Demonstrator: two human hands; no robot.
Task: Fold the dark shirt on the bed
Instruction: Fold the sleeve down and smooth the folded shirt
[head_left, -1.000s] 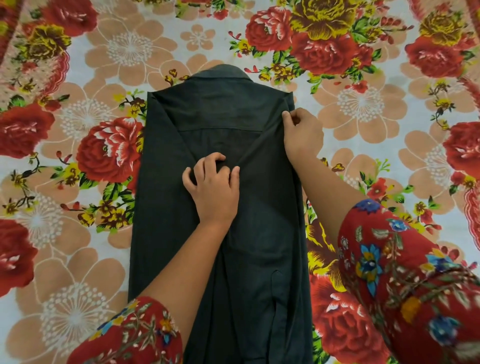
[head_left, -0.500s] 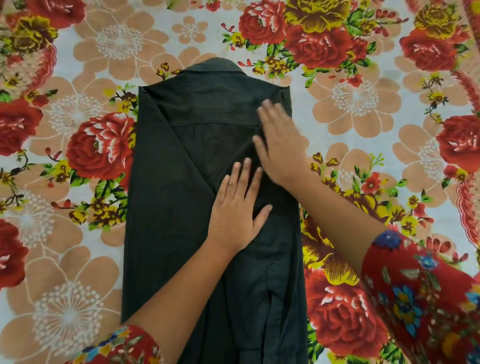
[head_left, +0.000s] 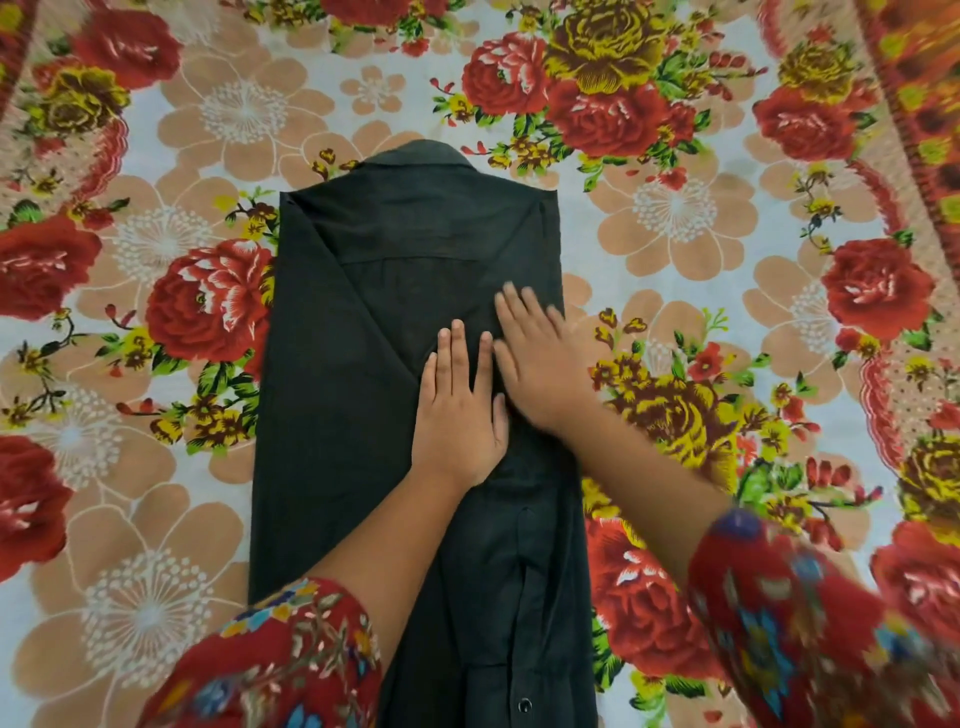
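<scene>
The dark shirt (head_left: 332, 415) lies flat and face down on the bed, collar at the far end, both sides folded inward into a long narrow strip. My left hand (head_left: 460, 410) rests flat on the middle of the shirt with straight fingers. My right hand (head_left: 540, 364) lies flat beside it on the folded right side, fingers straight and spread, slightly blurred. The two hands touch side by side. My forearms hide part of the shirt's lower half.
A floral bedsheet (head_left: 727, 260) with red, yellow and tan flowers covers the bed all around the shirt. My red flowered sleeves (head_left: 810, 623) fill the lower corners of the view.
My right hand let go of the shirt's right shoulder edge, flattened, and slid down the folded side toward me. My left hand opened from curled to flat on the shirt.
</scene>
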